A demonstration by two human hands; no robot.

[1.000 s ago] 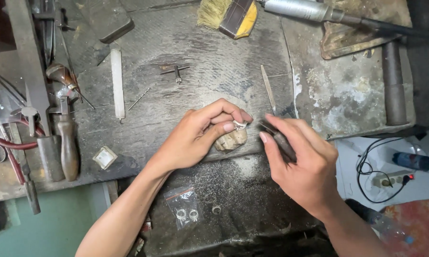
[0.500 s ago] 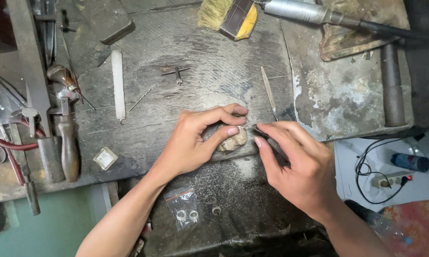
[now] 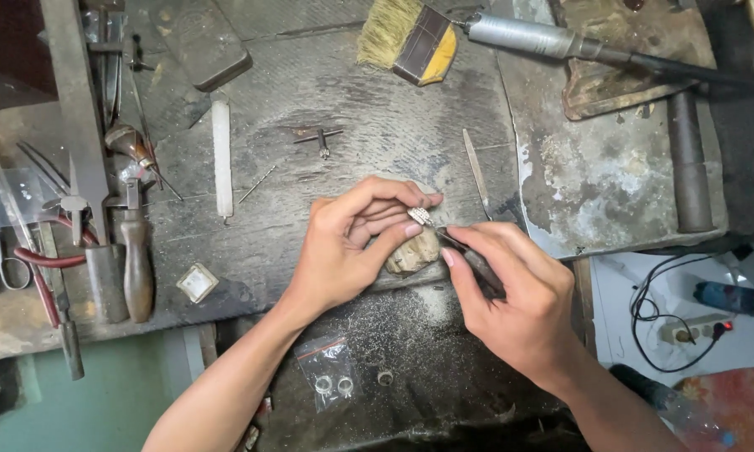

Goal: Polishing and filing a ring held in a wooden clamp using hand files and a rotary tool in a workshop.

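Small silver ring (image 3: 419,216) sits at frame ctr, pinched betw. thumb and forefinger tip of left hand (image 3: 352,243), fingers curled tight round it, and pressed on top of the pale worn bench peg (image 3: 412,253) just below it at 6 o'clock. Right hand (image 3: 519,293), at 4 o'clock of the ring, has fingers closed in a pen-type grip on a thin dark tool (image 3: 469,255), tip touching or just beside the ring; can't tell which. Both work over a dark scarred workbench (image 3: 310,100). At 7 o'clock of the ring, clear zip bag (image 3: 331,377) w/ two rings inside; one loose ring (image 3: 385,377) just beside the bag, on filings-dusted tray. At 9 o'clock, small square box (image 3: 198,282), contents unclear. At 10 o'clock, white stick (image 3: 221,159). At 12 o'clock, bristle brush (image 3: 408,40); at 1 o'clock, metal rotary handpiece (image 3: 536,38). Slim graver-like blade (image 3: 476,172) near, at 1 o'clock. Far 9 o'clock: pliers w/ red grips (image 3: 46,259), wooden-handled tools (image 3: 134,259).
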